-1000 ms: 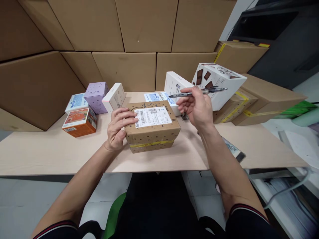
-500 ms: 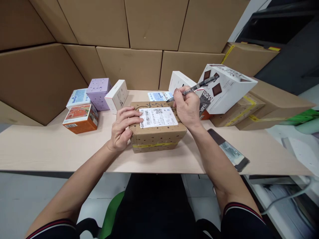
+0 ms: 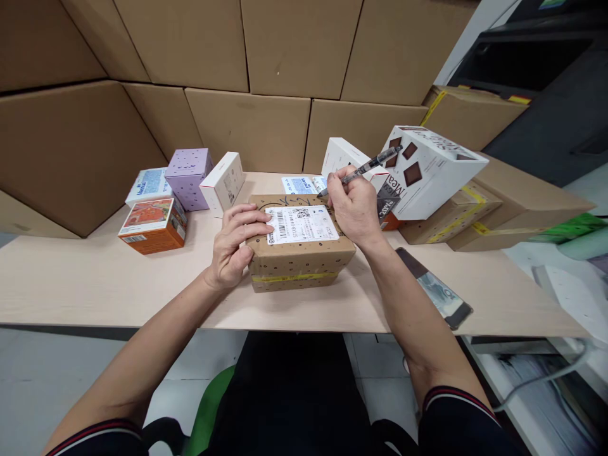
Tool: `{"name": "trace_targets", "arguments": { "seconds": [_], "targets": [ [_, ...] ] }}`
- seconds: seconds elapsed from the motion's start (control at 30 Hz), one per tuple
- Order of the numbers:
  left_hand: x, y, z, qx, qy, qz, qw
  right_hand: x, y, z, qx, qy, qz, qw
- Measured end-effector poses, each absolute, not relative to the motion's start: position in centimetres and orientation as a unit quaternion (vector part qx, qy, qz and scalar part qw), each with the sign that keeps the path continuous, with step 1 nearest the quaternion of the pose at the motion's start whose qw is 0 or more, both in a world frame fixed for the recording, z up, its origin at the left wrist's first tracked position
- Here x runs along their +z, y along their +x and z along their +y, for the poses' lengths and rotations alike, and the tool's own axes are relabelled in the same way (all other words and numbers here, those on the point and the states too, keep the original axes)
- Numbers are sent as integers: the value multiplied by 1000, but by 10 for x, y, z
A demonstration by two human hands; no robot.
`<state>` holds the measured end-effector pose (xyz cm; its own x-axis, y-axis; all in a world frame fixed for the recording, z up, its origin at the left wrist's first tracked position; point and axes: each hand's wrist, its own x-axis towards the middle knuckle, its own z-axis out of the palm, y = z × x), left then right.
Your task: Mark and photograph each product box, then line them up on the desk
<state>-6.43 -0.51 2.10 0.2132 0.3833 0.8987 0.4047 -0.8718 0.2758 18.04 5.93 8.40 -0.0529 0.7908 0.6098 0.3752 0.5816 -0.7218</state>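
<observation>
A small brown cardboard box (image 3: 304, 259) with dark specks and a yellow tape strip sits on the table before me. On its top lies a white shipping label (image 3: 304, 224) with a barcode and QR codes. My left hand (image 3: 234, 244) grips the box's left end, fingers over the top and label edge, thumb at the side. A dark patterned pen (image 3: 375, 163) is pinched in my right hand (image 3: 354, 202), which rests at the box's far right corner. The pen's tip points down at the top surface, beside handwritten dark strokes (image 3: 297, 200) behind the label.
An orange box (image 3: 154, 227), a purple box (image 3: 189, 179) and a white box (image 3: 223, 183) stand on the left. A large white box (image 3: 430, 174) and taped cartons (image 3: 517, 196) are at right. A phone (image 3: 434, 288) lies near the front edge. Big cartons (image 3: 247, 130) wall the back.
The pen leans slightly differently, its upper end shifted left and a little down. My right hand has moved very slightly. My left hand and the box stay in place.
</observation>
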Motion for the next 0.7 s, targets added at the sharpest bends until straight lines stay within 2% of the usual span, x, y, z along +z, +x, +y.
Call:
{"name": "trace_targets", "arguments": {
  "seconds": [0.53, 0.7],
  "targets": [
    [23, -64, -5, -573, -778, -256, 19, 87, 179, 57, 207, -417, -691, 554],
    [22, -65, -4, -575, -778, -253, 19, 79, 180, 60, 218, -407, -671, 580]
  ]
}}
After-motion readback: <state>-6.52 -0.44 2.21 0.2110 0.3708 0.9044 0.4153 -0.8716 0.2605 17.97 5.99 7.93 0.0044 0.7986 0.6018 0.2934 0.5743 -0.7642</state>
